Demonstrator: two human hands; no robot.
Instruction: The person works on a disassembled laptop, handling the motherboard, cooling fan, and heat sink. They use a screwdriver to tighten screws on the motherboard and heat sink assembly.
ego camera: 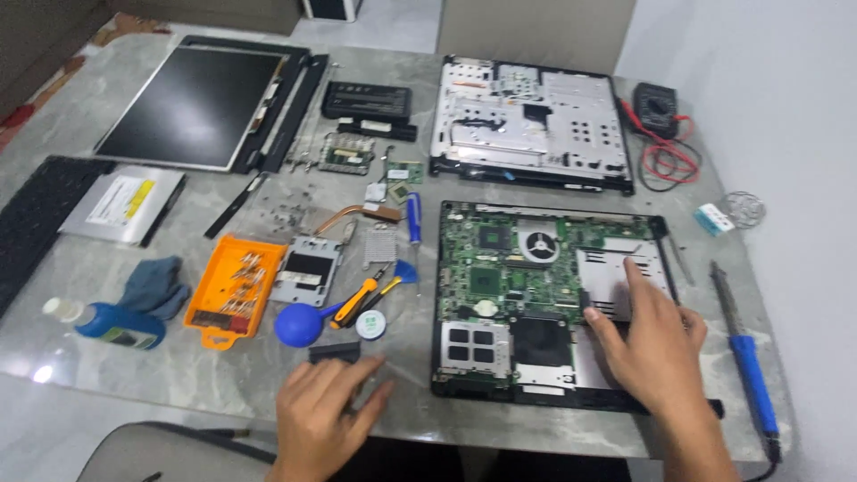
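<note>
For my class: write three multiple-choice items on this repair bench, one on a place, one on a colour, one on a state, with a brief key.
1. Where does the right hand rest?
A. on the opened laptop base
B. on the orange bit tray
C. on the multimeter

2. What colour is the soldering iron handle?
A. red
B. blue
C. green

3. How is the left hand?
A. gripping a screwdriver
B. lying flat on the table, holding nothing
C. holding the bottle

Key: A, its fingers lie on the base's metal plate; B, the grip is blue; B, its palm faces down and is empty.

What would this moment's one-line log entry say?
left hand: flat on grey marble table, beside small black strip | right hand: fingers on opened black laptop base with green circuit board
</note>
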